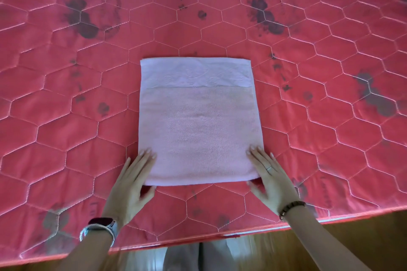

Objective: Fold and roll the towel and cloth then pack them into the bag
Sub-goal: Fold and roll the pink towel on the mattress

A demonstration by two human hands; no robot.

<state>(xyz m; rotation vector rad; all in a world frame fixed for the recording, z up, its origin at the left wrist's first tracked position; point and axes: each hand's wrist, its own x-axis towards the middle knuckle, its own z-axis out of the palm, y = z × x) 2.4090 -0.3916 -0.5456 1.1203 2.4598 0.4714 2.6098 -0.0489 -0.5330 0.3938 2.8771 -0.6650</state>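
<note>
A pale pink towel (199,125) lies folded into a flat rectangle in the middle of a red quilted mattress (66,130). A smooth patterned band crosses its far end. My left hand (132,185) rests flat at the towel's near left corner, fingers spread, fingertips on the cloth. My right hand (269,179) lies flat at the near right corner in the same way, with a ring on one finger. Neither hand grips anything. No bag and no second cloth are in view.
The mattress has hexagon stitching and several dark stains. Its near edge (220,236) runs across the bottom of the view, with a wooden floor (356,240) below it. A watch is on my left wrist, a bead bracelet on my right.
</note>
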